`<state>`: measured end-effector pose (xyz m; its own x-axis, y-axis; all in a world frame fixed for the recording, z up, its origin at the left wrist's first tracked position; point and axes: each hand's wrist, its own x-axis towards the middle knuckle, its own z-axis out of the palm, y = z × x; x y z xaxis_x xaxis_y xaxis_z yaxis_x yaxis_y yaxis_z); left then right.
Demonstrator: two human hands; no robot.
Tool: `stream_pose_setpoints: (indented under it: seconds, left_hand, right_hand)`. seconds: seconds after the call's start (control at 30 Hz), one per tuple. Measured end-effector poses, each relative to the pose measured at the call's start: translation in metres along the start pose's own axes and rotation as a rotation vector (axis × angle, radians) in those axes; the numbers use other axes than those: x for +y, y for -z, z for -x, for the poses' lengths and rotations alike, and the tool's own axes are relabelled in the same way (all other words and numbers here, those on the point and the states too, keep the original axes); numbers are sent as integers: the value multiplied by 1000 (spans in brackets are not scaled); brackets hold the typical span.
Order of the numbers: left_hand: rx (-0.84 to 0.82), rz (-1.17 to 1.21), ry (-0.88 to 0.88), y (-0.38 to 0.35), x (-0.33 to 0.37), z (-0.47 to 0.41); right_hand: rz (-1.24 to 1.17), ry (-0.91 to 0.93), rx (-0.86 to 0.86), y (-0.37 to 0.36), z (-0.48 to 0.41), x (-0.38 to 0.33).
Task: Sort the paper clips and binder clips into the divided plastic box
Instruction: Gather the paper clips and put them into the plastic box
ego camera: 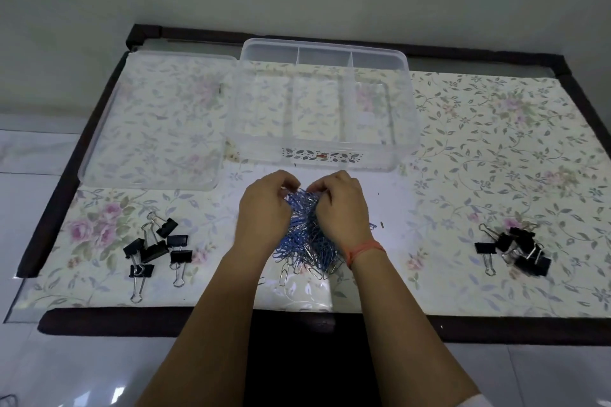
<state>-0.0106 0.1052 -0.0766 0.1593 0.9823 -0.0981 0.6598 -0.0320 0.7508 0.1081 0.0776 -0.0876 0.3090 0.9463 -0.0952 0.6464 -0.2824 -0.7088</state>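
Note:
A heap of blue and silver paper clips (305,241) lies at the table's front middle. My left hand (264,208) and my right hand (342,205) press in on the heap from both sides, fingers curled around a bunch of clips. Beyond them stands the clear divided plastic box (322,160), open, its three compartments holding nothing. Several black binder clips (155,248) lie in a loose group at front left. Another group of black binder clips (519,249) lies at front right.
The box's clear lid (99,155) lies flat to the left of the box. A floral cloth under a transparent sheet covers the dark-framed table (496,329). A wall rises behind the table's far edge.

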Motion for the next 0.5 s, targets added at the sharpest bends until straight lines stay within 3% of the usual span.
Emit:
stream_pose_setpoints:
  seconds: [0.27,0.4,0.5]
  left_hand:
    - [-27,-24,6,4,2,7]
    - [-66,17,35,18,-5,21]
    - [-21,51,28,34,-7,33]
  right_hand:
    - [49,0,-53,3,10,-9]
    - [119,42,-208,18,27,-9]
    - [91,53,-108,42,41,-5]
